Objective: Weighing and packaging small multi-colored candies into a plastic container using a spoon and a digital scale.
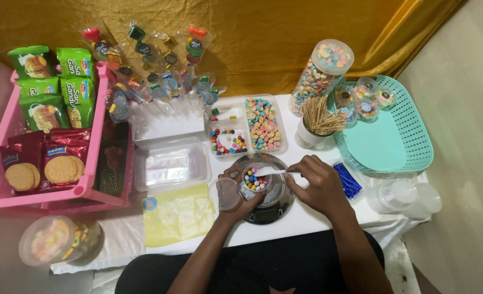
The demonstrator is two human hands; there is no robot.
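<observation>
1. Left hand [240, 197] clamps a clear cup [255, 178] of coloured candies, standing on the scale [277, 198] (mid-worktop).
2. Right hand [319, 184], grip pinched together on a white spoon [271, 172], reaches over the cup.

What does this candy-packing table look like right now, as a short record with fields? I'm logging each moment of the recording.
left hand: left hand steadies a small clear cup of coloured candy balls
right hand: right hand holds a white spoon over the cup
under the cup: round scale
behind: divided tray of mixed candies
right side: teal basket with filled cups, cup of wooden sticks
left side: pink rack of biscuit packs
</observation>
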